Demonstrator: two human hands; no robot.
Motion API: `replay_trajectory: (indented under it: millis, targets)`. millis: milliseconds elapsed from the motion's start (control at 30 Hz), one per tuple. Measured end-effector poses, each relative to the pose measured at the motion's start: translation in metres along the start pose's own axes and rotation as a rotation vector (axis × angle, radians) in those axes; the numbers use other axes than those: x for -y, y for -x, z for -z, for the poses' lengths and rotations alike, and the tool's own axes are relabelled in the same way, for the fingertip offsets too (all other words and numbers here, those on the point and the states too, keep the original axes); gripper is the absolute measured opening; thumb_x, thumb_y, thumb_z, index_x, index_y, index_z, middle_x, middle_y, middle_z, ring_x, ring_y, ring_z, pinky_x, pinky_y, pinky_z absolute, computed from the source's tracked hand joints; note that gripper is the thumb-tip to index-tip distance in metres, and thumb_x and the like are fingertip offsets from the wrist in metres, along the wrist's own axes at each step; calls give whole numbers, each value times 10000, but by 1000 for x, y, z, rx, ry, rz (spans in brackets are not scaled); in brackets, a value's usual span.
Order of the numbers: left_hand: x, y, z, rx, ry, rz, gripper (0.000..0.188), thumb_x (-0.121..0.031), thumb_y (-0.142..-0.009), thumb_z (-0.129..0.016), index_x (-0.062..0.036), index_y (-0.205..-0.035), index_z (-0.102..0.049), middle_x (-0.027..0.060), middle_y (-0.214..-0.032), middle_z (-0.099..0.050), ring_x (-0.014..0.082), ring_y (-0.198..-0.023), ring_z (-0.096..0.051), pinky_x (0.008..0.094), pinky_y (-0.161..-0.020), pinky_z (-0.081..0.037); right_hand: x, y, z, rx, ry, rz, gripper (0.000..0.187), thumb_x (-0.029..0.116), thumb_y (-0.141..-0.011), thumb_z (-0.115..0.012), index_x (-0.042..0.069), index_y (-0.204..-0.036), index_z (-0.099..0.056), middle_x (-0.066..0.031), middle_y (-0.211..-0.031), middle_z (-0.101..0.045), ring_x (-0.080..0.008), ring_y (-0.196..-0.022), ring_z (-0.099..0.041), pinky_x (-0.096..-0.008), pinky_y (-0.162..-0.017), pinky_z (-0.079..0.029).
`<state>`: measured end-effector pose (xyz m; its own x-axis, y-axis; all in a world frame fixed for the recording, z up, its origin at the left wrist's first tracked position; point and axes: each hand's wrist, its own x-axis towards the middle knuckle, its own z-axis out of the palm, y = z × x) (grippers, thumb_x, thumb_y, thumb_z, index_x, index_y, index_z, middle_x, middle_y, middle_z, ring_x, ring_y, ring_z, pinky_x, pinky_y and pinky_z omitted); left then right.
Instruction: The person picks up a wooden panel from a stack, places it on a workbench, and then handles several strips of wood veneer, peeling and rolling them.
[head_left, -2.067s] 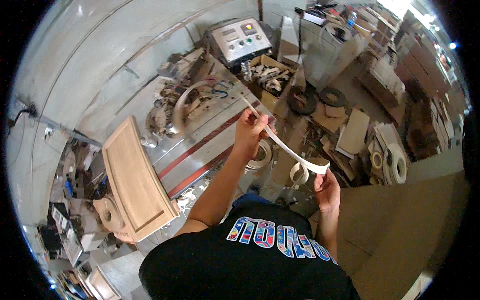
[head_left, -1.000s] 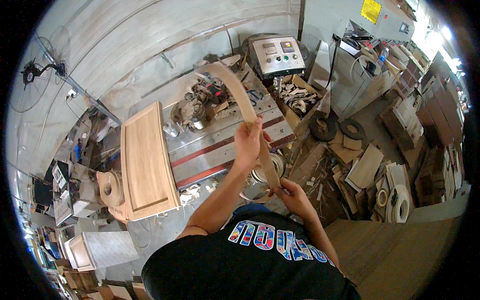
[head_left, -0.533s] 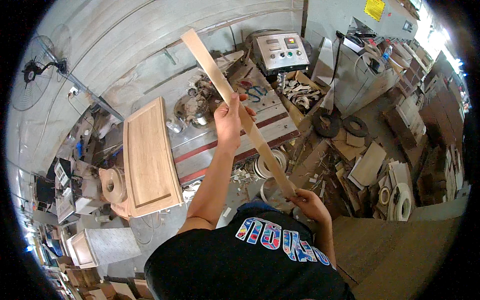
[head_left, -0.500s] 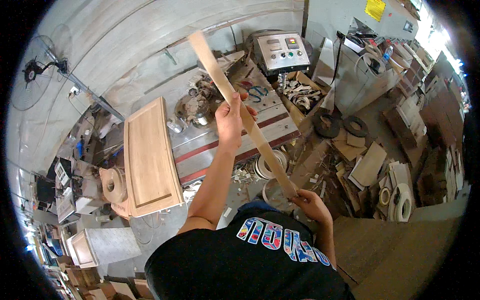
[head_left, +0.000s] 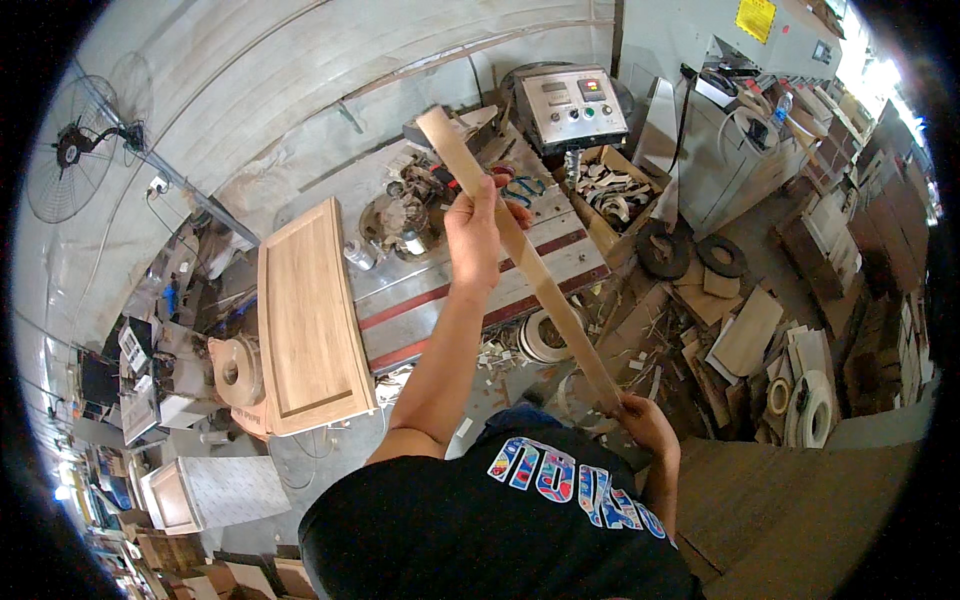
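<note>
A long, thin, pale wooden strip (head_left: pixel 550 290) slants across the view between my two hands. My left hand (head_left: pixel 478 225) is wrapped round its upper part, thumb along the face, and the strip's far end sticks out beyond it. Lower down, my right hand (head_left: pixel 645 422) grips the near end at my side. Under my left arm is a metal work table (head_left: pixel 460 300) with red stripes. On it, close to my left hand, sit a machine head (head_left: pixel 400 215) and scissors with blue-green handles (head_left: pixel 525 188). A framed wooden panel (head_left: pixel 312 320) lies at the table's left.
A control box (head_left: pixel 572 105) with buttons stands behind the table, beside a carton (head_left: pixel 620 195) of scraps. Black rings (head_left: pixel 663 250), offcut boards (head_left: pixel 748 330) and rolls of edging (head_left: pixel 808 410) crowd the floor at right. A fan (head_left: pixel 70 148) stands far left.
The strip's far end has dropped lower and toward me, and both hands have shifted slightly right in view. The whole scene has slid a little to the right.
</note>
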<state>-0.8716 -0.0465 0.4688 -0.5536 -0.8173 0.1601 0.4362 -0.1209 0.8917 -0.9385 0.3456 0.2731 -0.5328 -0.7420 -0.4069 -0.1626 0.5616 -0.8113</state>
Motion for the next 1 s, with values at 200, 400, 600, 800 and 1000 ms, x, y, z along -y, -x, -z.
replay_trajectory:
  millis: [200, 400, 600, 800, 1000]
  targets:
    - [-12, -5, 5, -9, -19, -42, 441, -418, -1142, -540, 1, -1170, -673, 127, -775, -715, 221, -679, -681, 375, -680, -555, -53, 4, 6, -17, -2, -48, 197, 152, -1015, -725, -22, -1098, -763, -64, -881, -738, -132, -838, -647, -342, -780, -543]
    - [-20, 4, -2, -16, -13, -12, 538, -477, -1150, -487, 29, -1181, -667, 146, -792, -726, 228, -691, -694, 384, -699, -571, -89, -3, 9, -35, -2, -99, 190, 142, -1018, -732, -41, -1070, -745, -50, -919, -743, -114, -893, -662, -342, -821, -549]
    - [-13, 4, -7, -17, 1, 27, 558, -474, -1157, -443, 28, -1175, -687, 164, -823, -746, 252, -691, -704, 390, -691, -580, -76, 7, 13, -77, -65, -112, 179, 122, -1006, -738, -37, -1088, -734, -45, -938, -736, -121, -894, -640, -338, -839, -529]
    - [-12, -2, -4, -107, 91, 113, 500, -404, -1134, -469, 26, -1107, -722, 161, -796, -740, 264, -700, -698, 388, -712, -573, -86, 6, 15, -67, -64, -89, 222, 99, -974, -738, -45, -1142, -730, -87, -970, -738, -165, -900, -650, -361, -835, -531]
    - [-3, -6, 4, -95, 101, 172, 491, -419, -1137, -480, 12, -1147, -717, 131, -838, -730, 236, -735, -668, 384, -713, -558, -90, 7, 13, -25, -180, -100, 286, 166, -969, -760, -51, -1153, -731, -79, -978, -741, -160, -898, -649, -360, -809, -530]
